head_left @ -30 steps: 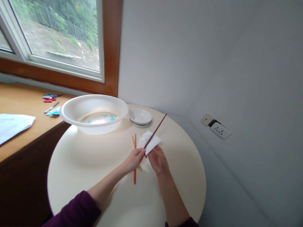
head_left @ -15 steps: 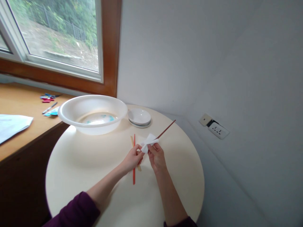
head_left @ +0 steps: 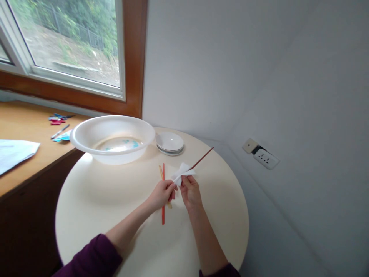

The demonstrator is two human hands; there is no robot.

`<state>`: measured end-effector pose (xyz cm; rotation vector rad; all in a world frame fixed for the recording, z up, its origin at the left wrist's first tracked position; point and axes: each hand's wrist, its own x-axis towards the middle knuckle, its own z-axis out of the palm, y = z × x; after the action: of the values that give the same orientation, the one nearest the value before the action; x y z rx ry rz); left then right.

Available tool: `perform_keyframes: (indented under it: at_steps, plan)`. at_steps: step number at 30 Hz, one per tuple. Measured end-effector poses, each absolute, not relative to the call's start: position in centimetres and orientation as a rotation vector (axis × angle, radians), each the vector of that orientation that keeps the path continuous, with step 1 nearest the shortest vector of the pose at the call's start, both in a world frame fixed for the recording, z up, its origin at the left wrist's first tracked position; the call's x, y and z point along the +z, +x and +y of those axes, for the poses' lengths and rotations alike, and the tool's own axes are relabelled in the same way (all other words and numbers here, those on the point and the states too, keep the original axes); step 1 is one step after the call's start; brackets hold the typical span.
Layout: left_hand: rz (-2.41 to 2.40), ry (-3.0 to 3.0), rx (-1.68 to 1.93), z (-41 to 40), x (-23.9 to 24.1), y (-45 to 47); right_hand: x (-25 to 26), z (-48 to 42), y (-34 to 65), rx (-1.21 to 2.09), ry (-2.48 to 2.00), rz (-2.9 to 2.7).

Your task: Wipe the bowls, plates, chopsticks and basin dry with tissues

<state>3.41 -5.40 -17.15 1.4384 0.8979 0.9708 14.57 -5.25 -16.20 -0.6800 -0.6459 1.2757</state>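
My left hand [head_left: 162, 194] pinches the near end of a dark red-brown chopstick [head_left: 203, 157], which slants up and to the right above the round cream table [head_left: 115, 200]. My right hand [head_left: 190, 192] is closed on a white paper tissue [head_left: 182, 172] wrapped round the middle of that chopstick. Under my left hand an orange-red chopstick [head_left: 163, 215] and a pale wooden one [head_left: 160, 170] lie flat on the table.
A large white plastic basin [head_left: 113, 139] with a little water stands at the table's back. Beside it sit stacked small white dishes [head_left: 170, 143]. The wooden sill [head_left: 25, 127] on the left holds papers [head_left: 14, 152], a pen and small coloured items. A wall socket [head_left: 264, 157] is at right.
The chopstick has tilted lower and swung rightward. My right hand has closed the tissue round the stick, where before the tissue lay loose behind it.
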Motion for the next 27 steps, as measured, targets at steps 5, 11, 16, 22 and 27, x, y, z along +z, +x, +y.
perform_keyframes:
  at_steps: [5, 11, 16, 22, 27]
  plan:
    - [0.938, 1.412, 1.077, -5.41, -16.54, 3.27, -16.34, -5.21, 14.48, 1.243, -0.687, -0.628]
    - [0.977, 1.424, 0.998, -5.53, -16.53, 3.31, -16.58, -5.06, 14.64, 1.223, -0.700, -0.621]
    - [0.991, 1.443, 1.000, -5.42, -16.64, 3.34, -16.50, -5.05, 14.62, 1.228, -0.691, -0.605]
    - [0.982, 1.436, 1.073, -5.30, -16.41, 3.12, -16.22, -5.05, 14.65, 1.236, -0.695, -0.532]
    - [1.052, 1.464, 1.023, -5.20, -16.99, 3.27, -16.25, -5.05, 14.84, 1.225, -0.684, -0.536]
